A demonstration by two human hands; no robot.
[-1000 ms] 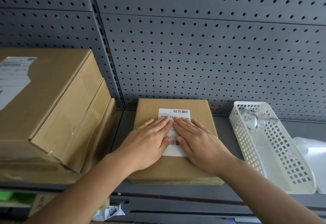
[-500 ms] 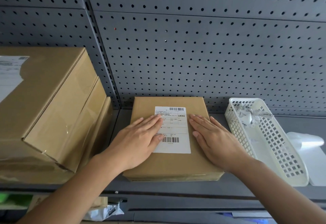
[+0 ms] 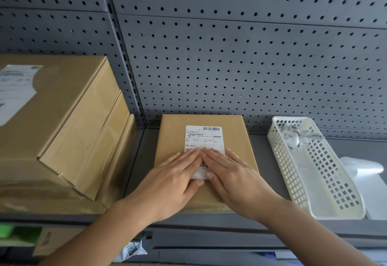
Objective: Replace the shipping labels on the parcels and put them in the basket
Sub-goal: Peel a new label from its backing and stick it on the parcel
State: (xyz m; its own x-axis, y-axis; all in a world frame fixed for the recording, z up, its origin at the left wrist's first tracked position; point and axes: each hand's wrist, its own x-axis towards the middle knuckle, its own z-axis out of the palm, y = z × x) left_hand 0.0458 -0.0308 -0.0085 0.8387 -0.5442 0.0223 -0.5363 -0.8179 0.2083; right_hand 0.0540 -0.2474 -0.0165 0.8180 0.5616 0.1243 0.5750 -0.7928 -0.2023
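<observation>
A flat brown parcel (image 3: 173, 135) lies on the grey shelf against the pegboard. A white shipping label (image 3: 204, 138) with barcodes is stuck on its top. My left hand (image 3: 173, 179) and my right hand (image 3: 234, 177) lie flat on the lower half of the label, fingers straight, fingertips meeting at the label's middle. The label's lower part is hidden under my hands. A white perforated basket (image 3: 343, 207) stands to the right of the parcel.
Crumpled label scraps (image 3: 295, 138) lie at the basket's far end. Stacked brown boxes (image 3: 62, 131) fill the left of the shelf, the top one bearing a torn label. White sheets (image 3: 368, 177) lie right of the basket. The pegboard wall (image 3: 230, 56) stands behind.
My hands were together on the label, spread apart to its sides, and have now come back together lower on the label.
</observation>
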